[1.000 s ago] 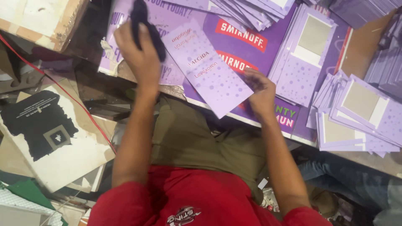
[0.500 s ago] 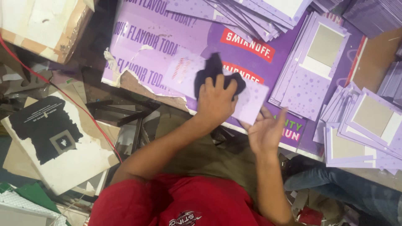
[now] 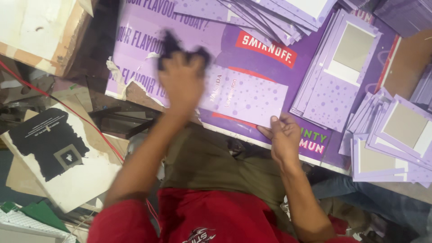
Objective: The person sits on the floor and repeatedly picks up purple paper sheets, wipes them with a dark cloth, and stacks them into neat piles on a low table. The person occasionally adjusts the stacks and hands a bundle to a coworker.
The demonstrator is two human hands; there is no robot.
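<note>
Pressing a crumpled dark cloth (image 3: pixel 182 49) down with the left hand (image 3: pixel 182 83), the person is working it over the near end of a flat lilac card panel speckled with paler dots (image 3: pixel 252 101); the hand is blurred, yet its fingers are plainly bunched tight around the fabric. The right hand (image 3: pixel 283 137) is pinning the panel's lower right corner, thumb and fingertips closed on the edge, seemingly so that the thin sheet is not sliding under the rubbing. That panel is lying on a large glossy purple poster sheet with a red label patch (image 3: pixel 265 47), which is covering the table (image 3: pixel 135 92) and seems to be serving as a smooth backing; its left margin is torn and ragged, showing dark wood beneath. Matching lilac card frames with grey windows (image 3: pixel 346 67) are sitting stacked and fanned to the right and along the top, within easy reach, their edges crisp and matt. At the left, a white board with a black printed patch (image 3: pixel 58 157) is leaning among scraps, and a thin red cord (image 3: pixel 67 105) is trailing across it.
</note>
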